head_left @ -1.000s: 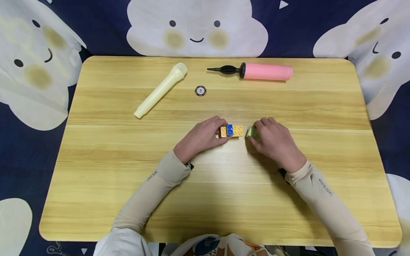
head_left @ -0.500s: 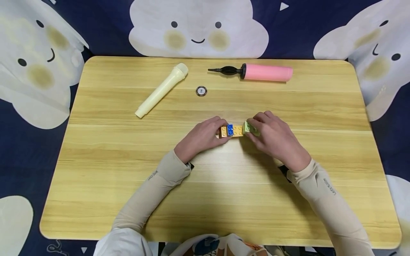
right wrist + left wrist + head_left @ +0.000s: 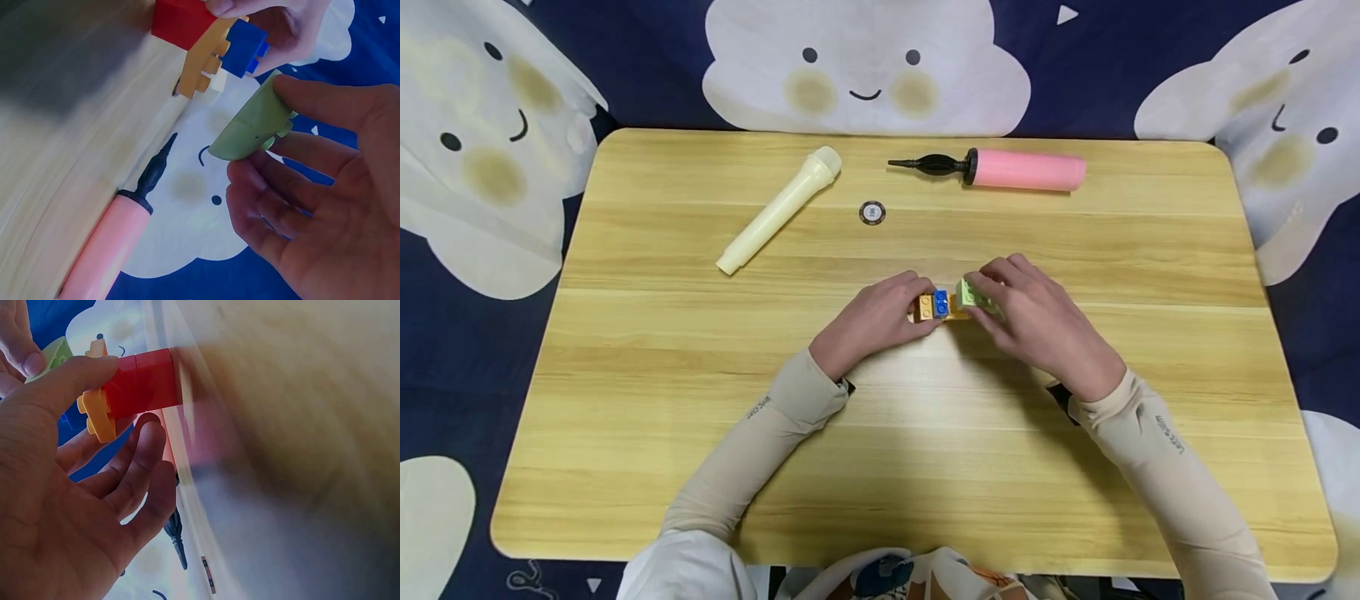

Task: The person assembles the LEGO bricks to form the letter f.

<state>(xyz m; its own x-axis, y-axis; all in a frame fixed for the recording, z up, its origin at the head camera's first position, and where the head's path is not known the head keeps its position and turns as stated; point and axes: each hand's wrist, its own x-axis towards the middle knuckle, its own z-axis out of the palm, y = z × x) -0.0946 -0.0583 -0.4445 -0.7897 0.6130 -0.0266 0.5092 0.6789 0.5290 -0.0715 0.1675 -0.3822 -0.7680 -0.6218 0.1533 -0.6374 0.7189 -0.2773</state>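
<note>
On the table, my left hand point(image 3: 878, 315) grips a small stack of building blocks between thumb and fingers. Red blocks point(image 3: 144, 380) form its base, an orange block point(image 3: 927, 307) lies across them, and a blue block point(image 3: 941, 303) sits on the orange one. My right hand point(image 3: 1039, 327) pinches a light green block point(image 3: 253, 122) with a curved side and studs. That green piece is tilted, held apart from the orange block's studs in the right wrist view, and overlaps its right end in the head view.
A cream toy microphone point(image 3: 778, 210) lies at the back left. Near it are a round poker chip point(image 3: 872, 213) and a pink hand pump point(image 3: 1026, 170) with a black nozzle, towards the table's point(image 3: 1150, 250) far edge. Cloud-patterned cloth surrounds the table.
My right hand has lifted the green block and brought it left, from beside the stack to over its right end. My left hand has kept its grip on the stack in place.
</note>
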